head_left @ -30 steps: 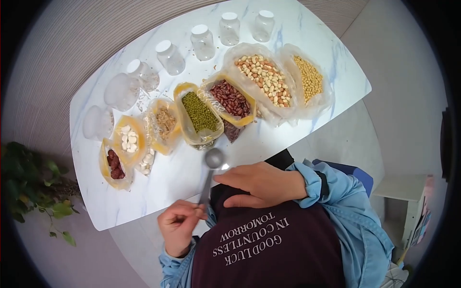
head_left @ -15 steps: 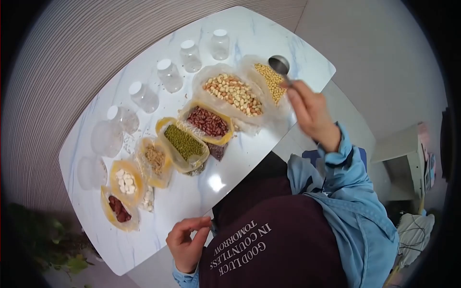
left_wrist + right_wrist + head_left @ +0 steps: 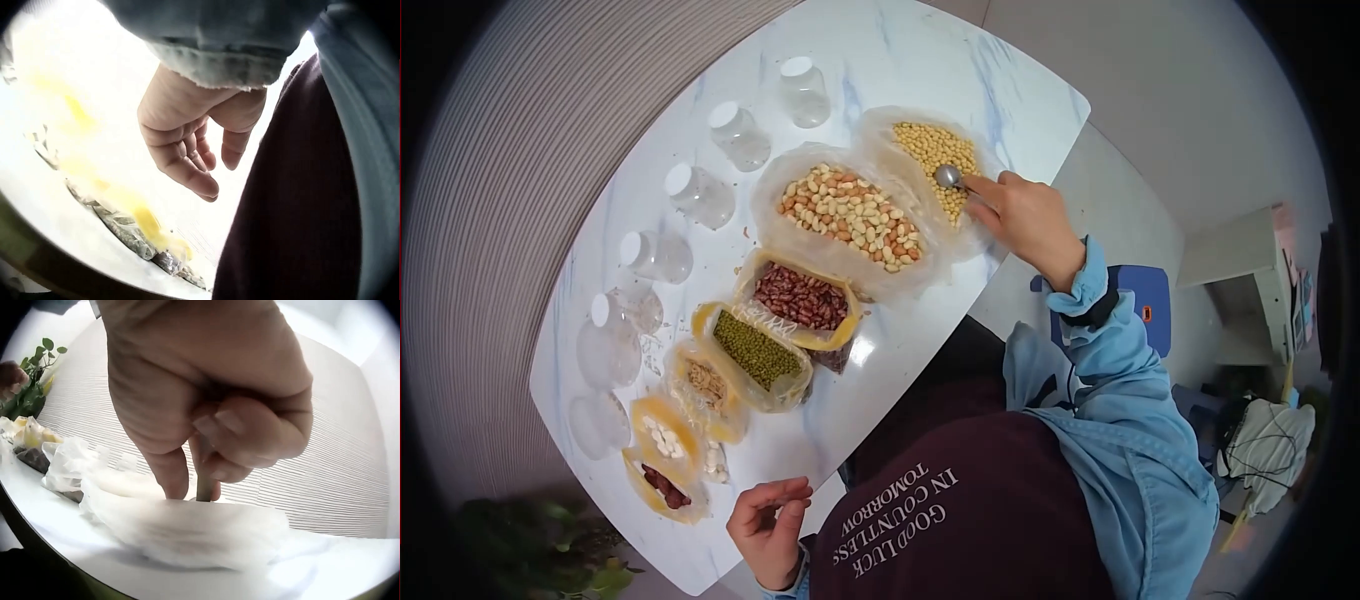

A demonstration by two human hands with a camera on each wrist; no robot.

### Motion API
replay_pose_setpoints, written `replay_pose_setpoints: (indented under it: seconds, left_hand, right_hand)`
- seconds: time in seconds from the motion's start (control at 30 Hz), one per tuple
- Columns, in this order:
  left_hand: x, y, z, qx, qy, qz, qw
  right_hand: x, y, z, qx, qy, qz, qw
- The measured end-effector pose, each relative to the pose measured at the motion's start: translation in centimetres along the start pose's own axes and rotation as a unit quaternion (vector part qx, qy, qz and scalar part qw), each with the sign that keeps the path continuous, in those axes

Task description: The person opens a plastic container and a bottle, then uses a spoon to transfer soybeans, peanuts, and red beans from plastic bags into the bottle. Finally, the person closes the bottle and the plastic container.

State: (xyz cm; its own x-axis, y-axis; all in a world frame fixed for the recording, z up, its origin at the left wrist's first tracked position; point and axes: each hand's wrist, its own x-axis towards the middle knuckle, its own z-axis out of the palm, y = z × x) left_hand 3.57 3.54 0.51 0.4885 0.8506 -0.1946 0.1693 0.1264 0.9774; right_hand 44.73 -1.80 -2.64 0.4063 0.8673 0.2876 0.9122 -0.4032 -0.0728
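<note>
My right hand (image 3: 1032, 225) grips the handle of a metal spoon (image 3: 948, 176), its bowl down among yellow soybeans (image 3: 922, 143) in an open plastic bag. In the right wrist view the fingers curl round the handle (image 3: 204, 486) just above the white bag (image 3: 187, 528), which hides the spoon's bowl. My left hand (image 3: 770, 528) hangs loosely curled by the table's front edge, holding nothing; the left wrist view shows its fingers (image 3: 184, 172) apart from the thumb. Left of the soybeans lie bags of peanuts (image 3: 850, 215), red beans (image 3: 800, 297) and green mung beans (image 3: 752, 352).
Smaller bags hold tan dried bits (image 3: 705, 382), white pieces (image 3: 662, 438) and dark red dried fruit (image 3: 665, 488). Several clear jars with white lids, one here (image 3: 700, 197), line the back of the marbled table (image 3: 930, 50). A plant (image 3: 530, 545) stands beyond the left end.
My right hand has carried the spoon from near my body to the far right and lowered it into the soybeans. The left hand has let go of the spoon's handle. The head view has shifted.
</note>
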Motion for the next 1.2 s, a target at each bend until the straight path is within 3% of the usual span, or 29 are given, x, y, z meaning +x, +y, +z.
replay_pose_setpoints:
  seconds: [0.23, 0.33, 0.47, 0.53, 0.63, 0.73, 0.8, 0.9, 0.93, 1.0, 1.07, 1.13, 1.2]
  left_hand:
    - [1.6, 2.0, 3.3, -0.015, -0.004, -0.029, 0.999]
    - [2.0, 2.6, 3.7, 0.074, -0.036, 0.016, 0.997]
    - [3.0, 7.0, 4.1, 0.185, -0.049, 0.043, 0.981]
    - [3.1, 9.2, 4.5, 0.238, -0.032, 0.078, 0.968]
    - [3.9, 12.7, 4.8, 0.300, -0.050, 0.174, 0.937]
    - [5.9, 15.3, 4.8, 0.277, -0.053, 0.298, 0.912]
    - [8.5, 16.7, 5.8, 0.251, -0.009, 0.373, 0.893]
    - [11.5, 18.0, 8.7, 0.168, 0.113, 0.350, 0.914]
    - [12.2, 17.8, 9.4, 0.131, 0.140, 0.352, 0.916]
    - [13.3, 16.8, 10.0, 0.065, 0.145, 0.368, 0.916]
    - [13.6, 15.9, 10.5, 0.054, 0.125, 0.325, 0.936]
    - [14.0, 15.1, 11.1, 0.052, 0.094, 0.296, 0.949]
    - [14.2, 14.6, 11.3, 0.043, 0.080, 0.261, 0.961]
  right_hand:
    - [0.1, 1.2, 1.4, 0.066, -0.019, -0.021, 0.997]
    - [0.1, 2.1, 1.1, 0.103, -0.062, -0.044, 0.992]
    - [0.7, 3.3, -1.1, 0.108, -0.157, -0.082, 0.978]
    - [1.0, 4.1, -2.3, 0.121, -0.203, -0.108, 0.966]
    - [2.0, 5.2, -4.5, 0.118, -0.206, -0.139, 0.961]
    - [5.4, 6.2, -8.2, 0.039, -0.139, -0.178, 0.973]
    - [9.1, 7.5, -9.2, 0.025, -0.037, -0.261, 0.964]
    - [14.8, 4.9, -11.7, 0.033, -0.061, -0.241, 0.968]
    - [16.7, 4.3, -11.0, 0.038, -0.048, -0.269, 0.961]
    - [20.3, 3.1, -8.6, 0.042, -0.023, -0.323, 0.945]
    - [22.6, 0.7, -6.3, 0.043, -0.057, -0.324, 0.943]
    - [23.8, -2.2, -5.1, 0.014, -0.135, -0.277, 0.951]
    - [24.7, -3.6, -2.3, 0.008, -0.139, -0.257, 0.956]
